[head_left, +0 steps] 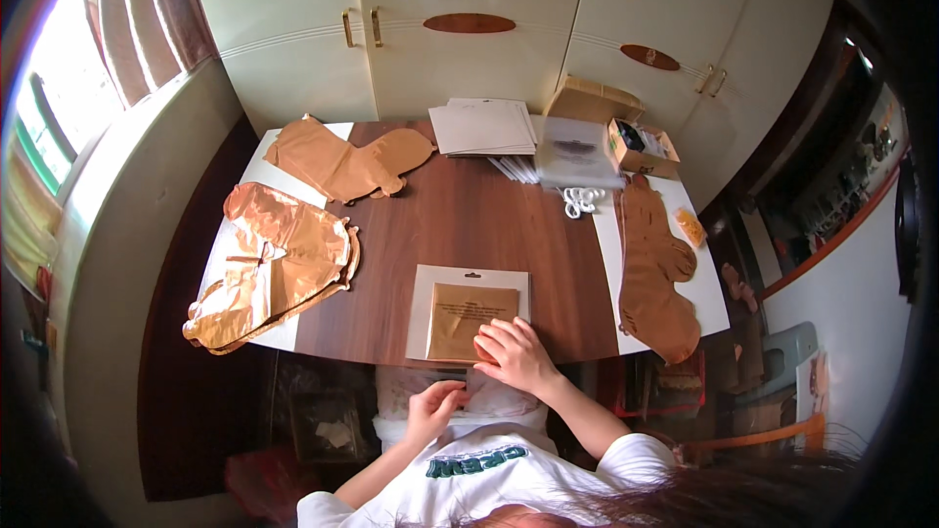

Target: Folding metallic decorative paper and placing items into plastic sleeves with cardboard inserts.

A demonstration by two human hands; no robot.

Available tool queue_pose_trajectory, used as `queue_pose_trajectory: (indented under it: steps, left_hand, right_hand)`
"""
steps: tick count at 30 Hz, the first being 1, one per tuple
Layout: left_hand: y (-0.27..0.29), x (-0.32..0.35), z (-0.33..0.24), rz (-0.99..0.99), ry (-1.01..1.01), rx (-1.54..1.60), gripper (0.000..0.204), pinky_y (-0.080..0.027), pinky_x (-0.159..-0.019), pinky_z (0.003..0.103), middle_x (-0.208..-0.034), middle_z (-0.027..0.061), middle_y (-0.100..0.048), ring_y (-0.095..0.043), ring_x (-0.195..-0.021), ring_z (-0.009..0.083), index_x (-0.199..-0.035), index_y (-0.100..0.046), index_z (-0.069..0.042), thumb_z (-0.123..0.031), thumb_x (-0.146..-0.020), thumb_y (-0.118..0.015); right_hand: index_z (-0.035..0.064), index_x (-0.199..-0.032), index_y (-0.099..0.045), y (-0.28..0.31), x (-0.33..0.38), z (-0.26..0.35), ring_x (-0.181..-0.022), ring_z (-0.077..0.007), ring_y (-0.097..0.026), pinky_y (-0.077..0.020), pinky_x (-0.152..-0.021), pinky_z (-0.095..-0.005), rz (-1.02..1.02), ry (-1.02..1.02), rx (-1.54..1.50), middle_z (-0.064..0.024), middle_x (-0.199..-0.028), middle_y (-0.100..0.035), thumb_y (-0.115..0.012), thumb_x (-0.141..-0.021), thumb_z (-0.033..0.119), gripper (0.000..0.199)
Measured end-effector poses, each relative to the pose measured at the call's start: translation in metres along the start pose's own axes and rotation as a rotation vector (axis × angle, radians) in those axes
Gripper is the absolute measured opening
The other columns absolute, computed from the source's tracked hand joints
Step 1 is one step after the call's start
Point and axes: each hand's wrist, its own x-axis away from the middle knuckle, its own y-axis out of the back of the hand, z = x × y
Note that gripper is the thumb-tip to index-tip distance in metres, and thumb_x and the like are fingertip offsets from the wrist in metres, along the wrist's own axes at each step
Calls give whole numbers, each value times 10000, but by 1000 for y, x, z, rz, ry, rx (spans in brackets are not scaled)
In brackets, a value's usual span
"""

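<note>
A folded gold foil balloon (458, 318) with small dark print lies on a white backing card (423, 305) that has a hanger slot, at the table's near edge. My right hand (518, 356) rests over the balloon's near right corner, fingers stretched out and its underside hidden. My left hand (434, 413) hovers below the table edge over my lap, its fingers curled in. Whether anything is between those fingers cannot be made out. Flat gold foil balloons (279, 269) lie piled on the left, one catching bright light.
Another flat balloon (342, 161) lies at the far left, and more (653, 274) on the right. At the back are white cards (484, 127), straws (514, 169), clear plastic bags (577, 154), white ribbon (582, 200) and an open box (641, 149). An orange packet (690, 228) sits far right.
</note>
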Motion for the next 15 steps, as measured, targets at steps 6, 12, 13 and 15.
queue_pose_trajectory:
  steps: [6,12,13,15]
  left_hand:
    - [6,-33,-81,85,-915,-1415,229,-487,-692,319,-949,57,-611,-594,-885,201,-948,-641,-88,-121,-723,-665]
    - [24,-64,-79,277,-964,-1580,324,-481,-880,367,-1140,97,-560,-536,-1118,271,-1043,-626,-76,-124,-725,-661]
    - [23,-65,-79,285,-970,-1578,324,-481,-880,367,-1140,97,-560,-536,-1118,271,-1043,-626,-76,-124,-725,-661]
    - [22,-68,-80,299,-1051,-1599,316,-503,-848,347,-1103,88,-583,-564,-1081,257,-1031,-630,-69,-117,-720,-653]
  right_hand:
    - [95,-977,-625,1,6,-6,-1018,-217,-568,-455,-887,-422,-60,141,-19,-47,-1039,-613,-668,-755,240,269]
    - [55,-915,-653,2,8,-8,-955,-217,-622,-522,-806,-325,-125,273,72,-69,-993,-643,-595,-782,122,160]
    - [53,-922,-652,4,8,-9,-947,-214,-627,-526,-801,-322,-135,280,75,-69,-990,-646,-595,-779,121,167]
    - [51,-928,-651,8,7,-12,-940,-211,-632,-531,-795,-318,-148,281,82,-70,-987,-649,-596,-777,119,175]
